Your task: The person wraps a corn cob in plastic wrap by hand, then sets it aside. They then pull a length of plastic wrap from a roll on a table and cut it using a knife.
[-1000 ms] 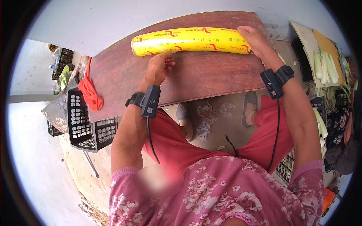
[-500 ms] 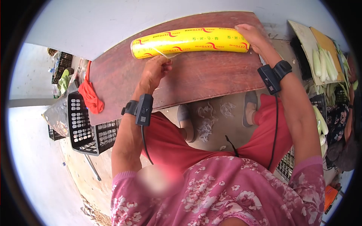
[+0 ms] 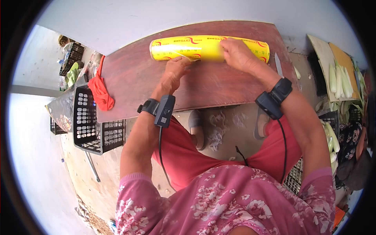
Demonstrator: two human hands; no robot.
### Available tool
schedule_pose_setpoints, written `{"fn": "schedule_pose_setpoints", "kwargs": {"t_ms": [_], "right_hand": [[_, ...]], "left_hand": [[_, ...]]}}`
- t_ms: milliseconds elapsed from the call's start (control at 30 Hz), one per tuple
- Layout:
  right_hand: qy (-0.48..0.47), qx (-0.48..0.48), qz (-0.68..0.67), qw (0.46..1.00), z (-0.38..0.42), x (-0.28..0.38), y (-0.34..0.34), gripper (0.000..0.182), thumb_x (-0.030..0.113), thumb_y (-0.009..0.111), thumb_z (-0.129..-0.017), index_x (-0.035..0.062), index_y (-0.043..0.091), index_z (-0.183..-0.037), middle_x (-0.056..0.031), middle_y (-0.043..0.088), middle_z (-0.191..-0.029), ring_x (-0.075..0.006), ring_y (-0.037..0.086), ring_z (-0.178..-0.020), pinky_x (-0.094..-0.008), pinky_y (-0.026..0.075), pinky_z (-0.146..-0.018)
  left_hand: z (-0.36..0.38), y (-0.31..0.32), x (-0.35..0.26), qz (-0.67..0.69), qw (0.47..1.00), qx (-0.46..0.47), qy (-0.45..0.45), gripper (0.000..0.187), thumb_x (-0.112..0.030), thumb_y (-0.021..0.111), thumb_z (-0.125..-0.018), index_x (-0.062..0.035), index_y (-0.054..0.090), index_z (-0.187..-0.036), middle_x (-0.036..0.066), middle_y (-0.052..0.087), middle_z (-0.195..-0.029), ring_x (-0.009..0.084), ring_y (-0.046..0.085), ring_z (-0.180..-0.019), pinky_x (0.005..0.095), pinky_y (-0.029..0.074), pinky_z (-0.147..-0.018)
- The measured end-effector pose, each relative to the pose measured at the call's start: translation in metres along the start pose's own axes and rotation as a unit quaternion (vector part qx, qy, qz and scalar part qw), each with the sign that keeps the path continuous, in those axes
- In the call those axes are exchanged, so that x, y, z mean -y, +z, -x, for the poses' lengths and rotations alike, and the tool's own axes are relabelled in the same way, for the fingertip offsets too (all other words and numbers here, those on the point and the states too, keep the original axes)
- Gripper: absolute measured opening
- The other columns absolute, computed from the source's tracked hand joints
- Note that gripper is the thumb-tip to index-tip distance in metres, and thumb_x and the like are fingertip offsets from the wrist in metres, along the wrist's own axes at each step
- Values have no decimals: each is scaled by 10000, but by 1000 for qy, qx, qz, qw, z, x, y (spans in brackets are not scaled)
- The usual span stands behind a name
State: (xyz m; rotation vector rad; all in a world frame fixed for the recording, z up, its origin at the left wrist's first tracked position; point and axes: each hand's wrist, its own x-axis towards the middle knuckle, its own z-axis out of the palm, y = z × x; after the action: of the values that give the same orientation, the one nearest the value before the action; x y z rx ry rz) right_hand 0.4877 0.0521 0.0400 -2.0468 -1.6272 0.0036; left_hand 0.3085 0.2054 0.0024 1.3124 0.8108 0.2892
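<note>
A yellow-labelled roll of cling film [image 3: 176,46] lies lengthwise across the far side of the reddish-brown table [image 3: 145,90]. My left hand [image 3: 177,71] is closed at the roll's near edge, pinching a loose, whitish bit of film. Over the right half of the roll is my right hand [image 3: 239,55], its fingers curled in; a blurred patch beside the fingertips hides what they may hold. To the right of the roll, a knife [image 3: 278,64] with a pale blade rests near the table's right edge, partly covered by my right forearm.
An orange-red cloth [image 3: 101,94] hangs over the table's left edge, above a black plastic crate [image 3: 84,117]. Pale, long vegetables [image 3: 340,82] lie on boards at the right. Shreds of film [image 3: 216,133] litter the floor between my feet. A wall [image 3: 188,15] borders the table's far side.
My right hand has left the roll's right end and moved left over its right half. The roll appears farther right, and the knife has come into view.
</note>
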Motion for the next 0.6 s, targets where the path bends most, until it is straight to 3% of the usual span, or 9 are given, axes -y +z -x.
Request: {"fn": "schedule_pose_setpoints", "kwargs": {"t_ms": [67, 167, 200, 300, 400, 533, 600], "right_hand": [[-20, 17, -62, 998, -4, 20, 7, 163, 122, 578, -807, 11, 596, -925, -163, 614, -812, -298, 596, -772, -366, 468, -704], [30, 37, -165, 985, -19, 41, 23, 154, 113, 566, -807, 7, 607, -911, -142, 620, -760, -260, 600, -704, -332, 471, -672], [16, 23, -177, 984, -26, 47, 30, 151, 109, 567, -799, 24, 623, -910, -131, 631, -778, -235, 601, -695, -321, 474, -669], [84, 87, -205, 971, -44, 59, 43, 193, 104, 531, -781, 45, 645, -926, -187, 640, -904, -320, 622, -825, -387, 484, -724], [93, 118, -117, 982, -53, 72, 52, 189, 127, 556, -784, 37, 656, -918, -195, 641, -908, -331, 628, -830, -398, 492, -720], [84, 89, -23, 992, -58, 82, 60, 192, 194, 593, -796, 15, 650, -837, -210, 631, -825, -370, 614, -788, -424, 479, -702], [95, 89, -14, 991, -61, 86, 62, 196, 204, 599, -797, 18, 651, -835, -222, 624, -824, -382, 609, -784, -434, 479, -707]], "left_hand": [[0, 3, 1, -17, 1000, -15, 8, 165, -154, 621, -793, -85, 638, -942, 5, 617, -947, 122, 530, -903, 306, 417, -770], [-6, 2, 10, -32, 999, -22, 11, 139, -162, 620, -791, -89, 650, -905, -9, 623, -888, 108, 536, -851, 294, 422, -746], [-4, 3, 11, -50, 998, -26, 21, 125, -185, 620, -798, -88, 655, -868, -22, 617, -819, 80, 517, -751, 262, 414, -691], [7, 5, 11, -124, 990, -44, 44, 129, -188, 611, -814, -73, 650, -857, -24, 604, -777, 58, 473, -687, 237, 395, -641], [18, 9, 12, -139, 984, -56, 94, 141, -161, 586, -838, -40, 642, -884, -3, 616, -796, 56, 480, -699, 226, 401, -639], [12, 9, 19, -142, 980, -64, 125, 129, -123, 578, -843, -33, 642, -910, 14, 637, -843, 67, 517, -737, 224, 417, -667], [13, 11, 18, -69, 990, -58, 104, 114, -98, 579, -837, -37, 644, -908, 19, 641, -841, 68, 521, -736, 226, 420, -662]]}}
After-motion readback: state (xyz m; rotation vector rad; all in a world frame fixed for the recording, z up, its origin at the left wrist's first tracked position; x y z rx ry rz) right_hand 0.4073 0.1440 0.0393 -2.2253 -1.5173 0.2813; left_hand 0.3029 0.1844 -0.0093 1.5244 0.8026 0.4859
